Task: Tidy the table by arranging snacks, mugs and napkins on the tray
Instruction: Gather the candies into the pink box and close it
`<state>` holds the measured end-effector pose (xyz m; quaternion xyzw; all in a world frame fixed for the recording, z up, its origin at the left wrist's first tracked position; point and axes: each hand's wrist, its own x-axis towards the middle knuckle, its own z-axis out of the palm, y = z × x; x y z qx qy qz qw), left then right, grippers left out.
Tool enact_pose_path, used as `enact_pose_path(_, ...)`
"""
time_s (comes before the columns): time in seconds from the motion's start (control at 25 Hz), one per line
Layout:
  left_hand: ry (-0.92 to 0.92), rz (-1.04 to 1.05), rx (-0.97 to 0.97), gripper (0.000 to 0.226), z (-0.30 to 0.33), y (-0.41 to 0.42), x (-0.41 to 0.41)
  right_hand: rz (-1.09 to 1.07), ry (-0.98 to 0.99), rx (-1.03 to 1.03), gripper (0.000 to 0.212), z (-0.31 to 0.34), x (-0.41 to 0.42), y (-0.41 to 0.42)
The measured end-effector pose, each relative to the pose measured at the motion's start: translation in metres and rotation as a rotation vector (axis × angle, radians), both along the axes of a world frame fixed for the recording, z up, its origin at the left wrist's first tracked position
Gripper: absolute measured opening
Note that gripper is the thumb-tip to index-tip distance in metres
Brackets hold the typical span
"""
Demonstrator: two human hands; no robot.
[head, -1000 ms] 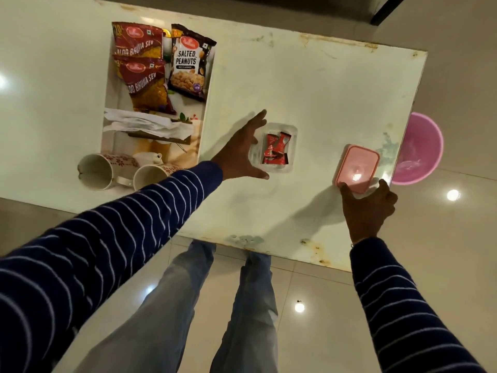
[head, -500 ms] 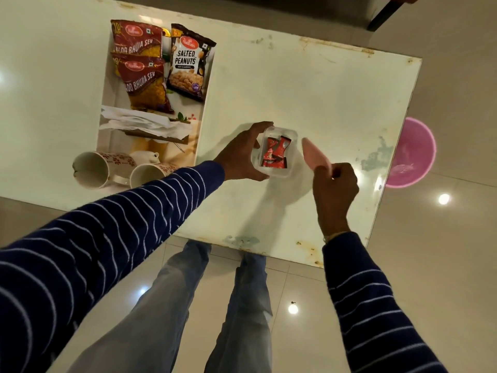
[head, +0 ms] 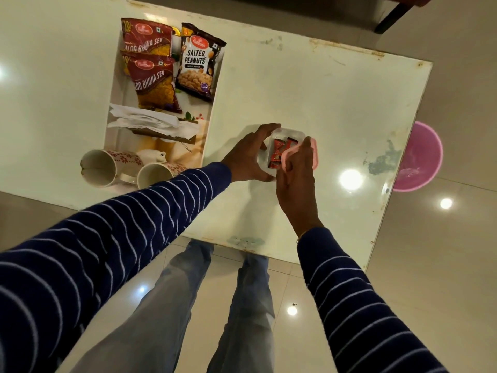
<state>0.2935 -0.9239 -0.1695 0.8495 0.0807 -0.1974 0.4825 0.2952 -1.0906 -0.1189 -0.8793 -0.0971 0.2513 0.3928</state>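
Note:
A small clear plastic box (head: 291, 133) with red wrapped sweets (head: 277, 154) sits on the white table, right of the tray. My left hand (head: 248, 157) grips the box's left side. My right hand (head: 297, 175) holds the pink lid (head: 314, 154) tilted over the box's right half, partly covering it. The white tray (head: 212, 109) holds two red Aloo Bhujia Sev packets (head: 152, 79), a Salted Peanuts packet (head: 200, 63), white napkins (head: 145, 121) and two mugs (head: 107, 168) lying on their sides at its near end.
A pink bowl (head: 425, 157) sits on the floor beyond the table's right edge. The table's near edge (head: 242, 244) runs just above my legs. A dark chair leg (head: 390, 18) shows at the top right.
My right hand picked the pink lid up from the table's right side and carried it left over the box. My left hand closed around the box.

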Motion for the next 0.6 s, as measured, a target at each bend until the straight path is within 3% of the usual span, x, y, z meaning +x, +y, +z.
enact_pose_path(0.16,-0.012,-0.009,-0.033,0.116,0.0,0.0,0.002,0.401,-0.194,-0.152,0.041,-0.018,0.01,-0.015)
enact_pose_path(0.36,-0.017,-0.03,-0.083,0.126,-0.001,0.003,0.003,0.763,-0.306,-0.176,0.033,-0.03,0.035,-0.03)
enact_pose_path(0.6,-0.07,-0.115,0.013,0.12,-0.002,0.005,0.001,0.877,-0.426,-0.226,0.044,-0.037,0.04,-0.036)
